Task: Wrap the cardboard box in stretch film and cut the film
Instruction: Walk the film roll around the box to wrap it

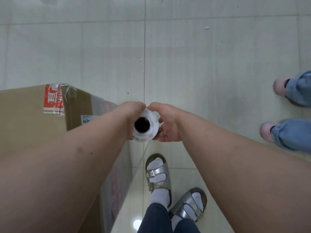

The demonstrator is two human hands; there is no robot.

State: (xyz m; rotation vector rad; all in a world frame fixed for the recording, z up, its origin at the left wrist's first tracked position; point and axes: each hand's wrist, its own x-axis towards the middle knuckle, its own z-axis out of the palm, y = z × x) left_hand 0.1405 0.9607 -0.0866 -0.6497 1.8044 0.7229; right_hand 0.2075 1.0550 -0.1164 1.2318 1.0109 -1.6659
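Brown cardboard box [30, 115], large, standing on the tiled floor [202, 64] at the left of the view; its top face carries a red-and-white printed label [53, 99] and a small white barcode sticker [87, 119]. Film already covers the side facing the person: a cloudy, faintly pink sheet [116, 182] clings to that face and rounds the far corner, so wrapping is judged under way. How many turns are on cannot be told, and the cut looks not yet made. Roll of stretch film [145, 127], white, seen end-on with its dark hollow core toward the camera, held upright just beside the box's near corner. Left hand [133, 113] curls round the roll's left side; right hand [165, 124] cups the right side, fingers bent about it, thumbs nearly meeting at the far edge. Below, the person's feet in silver sandals [158, 174] and white socks. At right, another person's pink shoes [280, 87] and blue trouser legs [296, 133], well apart from the box.
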